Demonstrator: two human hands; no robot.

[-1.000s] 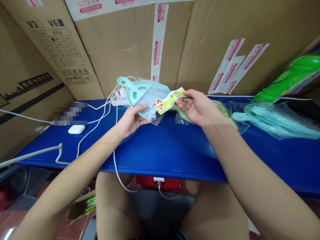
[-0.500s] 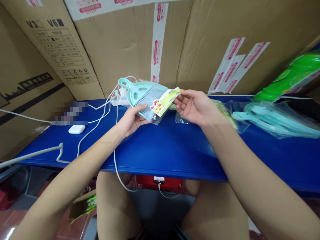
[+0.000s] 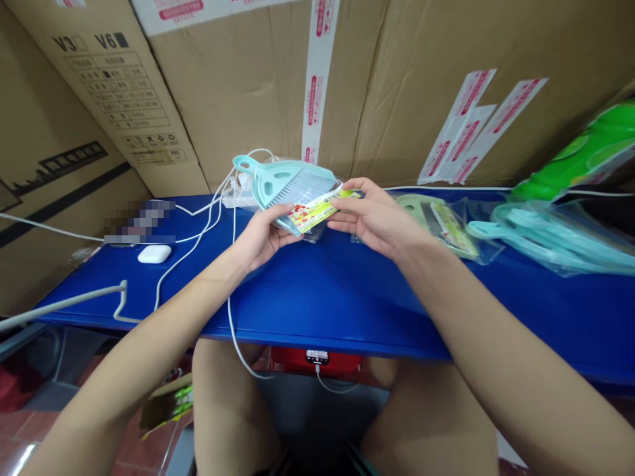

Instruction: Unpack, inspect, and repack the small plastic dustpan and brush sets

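My left hand (image 3: 262, 237) grips a mint-green dustpan (image 3: 278, 178) from below, with a small brush (image 3: 303, 196) nested in it. The pair sits in a transparent plastic bag (image 3: 315, 231). A yellow-green printed paper label (image 3: 317, 211) lies across the bristles. My right hand (image 3: 374, 219) pinches the label's right end between fingers and thumb. The two hands are close together, and the label hides part of the brush and the left fingertips.
The blue table (image 3: 347, 297) holds more bagged dustpan sets (image 3: 550, 239) at right, a white earbud case (image 3: 154, 254) and white cables (image 3: 198, 228) at left. Cardboard boxes (image 3: 248, 86) stand behind it. A green plastic item (image 3: 580, 149) lies upper right.
My right hand has moved left toward my left hand. The label has come down flat across the dustpan and brush. The left hand has barely moved.
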